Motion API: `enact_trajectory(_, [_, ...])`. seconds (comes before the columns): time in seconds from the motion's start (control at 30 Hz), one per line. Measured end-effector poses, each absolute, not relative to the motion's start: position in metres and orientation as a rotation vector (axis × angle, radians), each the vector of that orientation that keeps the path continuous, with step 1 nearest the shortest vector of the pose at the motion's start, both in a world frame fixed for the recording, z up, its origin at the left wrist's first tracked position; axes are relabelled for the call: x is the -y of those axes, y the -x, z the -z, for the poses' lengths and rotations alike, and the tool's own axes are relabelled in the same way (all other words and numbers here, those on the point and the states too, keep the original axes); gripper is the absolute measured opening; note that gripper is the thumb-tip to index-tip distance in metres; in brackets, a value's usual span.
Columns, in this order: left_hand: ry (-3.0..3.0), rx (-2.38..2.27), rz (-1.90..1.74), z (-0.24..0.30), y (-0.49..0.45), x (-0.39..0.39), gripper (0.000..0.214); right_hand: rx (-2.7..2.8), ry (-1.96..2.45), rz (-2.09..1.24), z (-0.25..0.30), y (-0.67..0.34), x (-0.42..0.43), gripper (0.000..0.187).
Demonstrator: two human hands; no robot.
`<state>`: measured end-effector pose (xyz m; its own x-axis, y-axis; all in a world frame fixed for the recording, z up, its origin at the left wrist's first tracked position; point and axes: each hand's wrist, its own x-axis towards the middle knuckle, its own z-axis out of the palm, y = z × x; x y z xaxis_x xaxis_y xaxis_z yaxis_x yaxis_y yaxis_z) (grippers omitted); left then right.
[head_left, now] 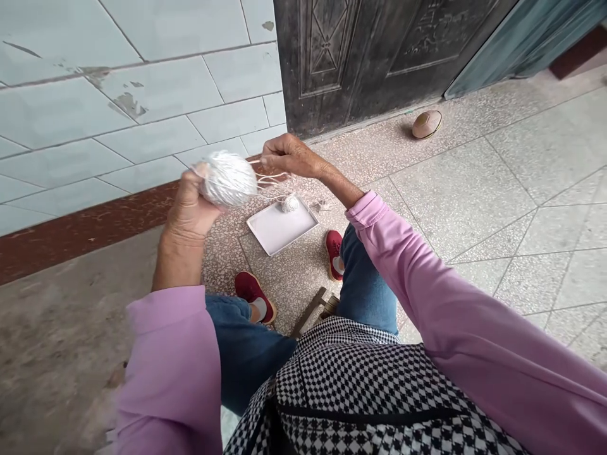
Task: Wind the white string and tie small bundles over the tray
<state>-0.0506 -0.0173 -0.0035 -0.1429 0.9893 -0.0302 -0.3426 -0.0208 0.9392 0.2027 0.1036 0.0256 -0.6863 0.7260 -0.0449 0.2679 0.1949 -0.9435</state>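
Observation:
My left hand (192,205) is wrapped round a large ball of white yarn (231,179), raised in front of the tiled wall. To its right, my right hand (290,155) is closed, with its fingers pinched on a white strand that runs to the ball. Several loose strands hang between the ball and the space below my right hand. On the floor beneath lies a shallow white tray (277,234). A smaller white yarn ball (290,203) rests at the tray's far edge.
My feet in red shoes (253,296) stand on either side near the tray. Part of a wooden stool (310,313) shows between my legs. A brownish ball (427,124) sits by the dark carved door (332,63). A tiled wall (156,95) rises ahead on the left.

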Motion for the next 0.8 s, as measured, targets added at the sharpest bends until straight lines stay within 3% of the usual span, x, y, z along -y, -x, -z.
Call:
enact_trajectory(0.17, [-0.783, -1.190, -1.724, 0.000, 0.126, 0.027, 0.089, 2.083, 1.133, -1.200, -0.013, -0.263, -0.133, 0.047])
enact_trajectory(0.3, [-0.675, -1.428, -1.732, 0.002, 0.191, 0.055, 0.081, 2.103, 1.361, -0.979, -0.003, -0.321, -0.143, 0.031])
enact_trajectory(0.43, [-0.734, -1.615, -1.770, 0.001, 0.218, 0.076, 0.097, 2.070, 1.546, -0.823, 0.001, -0.360, -0.144, 0.025])
enact_trajectory(0.67, [-0.673, -1.413, -1.722, -0.012, 0.158, 0.053, 0.098, 2.131, 1.388, -0.890, -0.002, -0.324, -0.142, 0.027])
enact_trajectory(0.8, [-0.821, -1.123, -1.710, -0.007, 0.088, 0.028, 0.114, 2.150, 1.106, -1.039, -0.009, -0.265, -0.133, 0.035])
